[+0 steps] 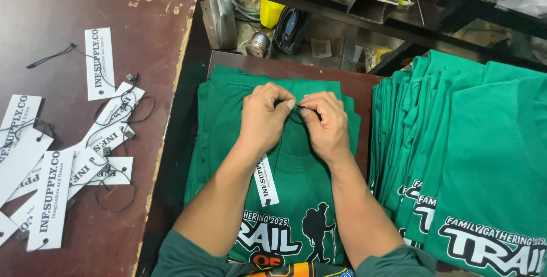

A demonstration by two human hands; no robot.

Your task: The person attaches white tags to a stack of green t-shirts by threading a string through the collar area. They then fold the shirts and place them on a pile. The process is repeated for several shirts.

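Soft, light green shirt [296, 186] at six o'clock on worktop [364, 83], both left hand [263, 118] and right hand [326, 124] pinching thin tag string [297, 105] at collar, best gripped there.

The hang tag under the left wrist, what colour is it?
White hang tag with black print, seen in the head view.

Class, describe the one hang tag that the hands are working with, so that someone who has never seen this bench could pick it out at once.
Start at the pile of green shirts in the middle, under both hands. A narrow white hang tag with dark print lies on the top shirt beside the left forearm, below the left hand. Unlike the heap of loose tags on the brown table to the left, it lies alone on green cloth.
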